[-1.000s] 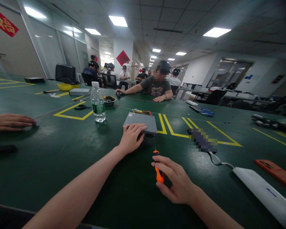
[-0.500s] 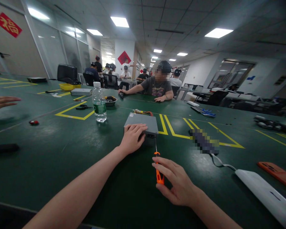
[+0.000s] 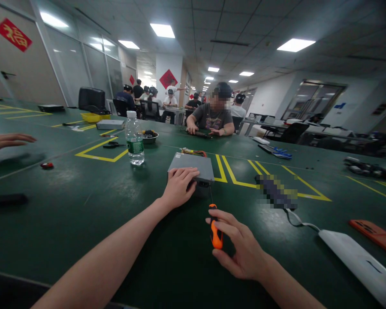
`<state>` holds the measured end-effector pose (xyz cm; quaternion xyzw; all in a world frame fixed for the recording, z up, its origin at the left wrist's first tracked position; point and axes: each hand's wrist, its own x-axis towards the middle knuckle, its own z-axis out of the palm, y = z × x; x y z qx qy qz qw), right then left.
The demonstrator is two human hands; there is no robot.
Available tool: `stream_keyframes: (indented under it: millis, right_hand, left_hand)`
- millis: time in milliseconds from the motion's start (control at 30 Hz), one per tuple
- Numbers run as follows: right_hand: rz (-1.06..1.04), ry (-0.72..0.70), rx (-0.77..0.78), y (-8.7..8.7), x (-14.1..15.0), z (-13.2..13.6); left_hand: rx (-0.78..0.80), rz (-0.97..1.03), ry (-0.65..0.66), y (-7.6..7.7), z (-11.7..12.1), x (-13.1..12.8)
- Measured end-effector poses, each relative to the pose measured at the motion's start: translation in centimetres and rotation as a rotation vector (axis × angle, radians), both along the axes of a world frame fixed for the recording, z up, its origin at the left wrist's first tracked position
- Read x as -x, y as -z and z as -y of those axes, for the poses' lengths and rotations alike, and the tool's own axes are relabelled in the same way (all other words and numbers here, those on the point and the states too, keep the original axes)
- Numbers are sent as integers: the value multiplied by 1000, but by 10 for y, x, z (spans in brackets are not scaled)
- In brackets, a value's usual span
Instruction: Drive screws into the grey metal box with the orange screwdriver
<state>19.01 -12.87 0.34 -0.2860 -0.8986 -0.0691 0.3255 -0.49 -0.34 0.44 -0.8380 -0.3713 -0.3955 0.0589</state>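
Note:
A grey metal computer power supply point(image 3: 193, 162) lies on the green table, coloured wires coming out at its far side. My left hand point(image 3: 179, 185) grips its near left part, fingers across the top and thumb at the near side. An orange and black screwdriver point(image 3: 216, 235) points away from me, its shaft reaching the power supply's near right corner. Beside the handle is my right hand point(image 3: 236, 242), fingertips on the handle and thumb near its lower end, the palm off it. The tip's exact contact point is too small to make out.
A water bottle point(image 3: 135, 143) stands left of the power supply, with a metal bowl point(image 3: 150, 137) behind it. To the right lie a white power bank-like slab point(image 3: 357, 262) with a cable and an orange phone point(image 3: 375, 236). Another person's hand point(image 3: 11, 140) reaches in at left; a person point(image 3: 212, 116) sits opposite.
The screwdriver's handle has turned about its axis, and my right fingers have shifted slightly on it. My left hand stays put. The person opposite has drawn an arm in with a dark object.

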Motion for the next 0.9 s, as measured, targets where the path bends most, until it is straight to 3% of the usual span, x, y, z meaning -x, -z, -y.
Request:
stream_keyframes:
  millis: [167,300,500,700,900]
  right_hand:
    - [109,72,-86,-8,5,1]
    - [19,67,-149,-5,8,0]
    - [-9,46,-53,-6,7,1]
    - [126,50,-95,-11,9,4]
    - [-4,13,-61,-1,7,0]
  left_hand:
    - [1,-6,-3,-1,1,0]
    - [-1,-1,-1,-2,1,0]
    - [2,0,-5,-2,0,1]
    - [9,-6,-4,-1,0,0]
    - [7,1,3,0,0,0]
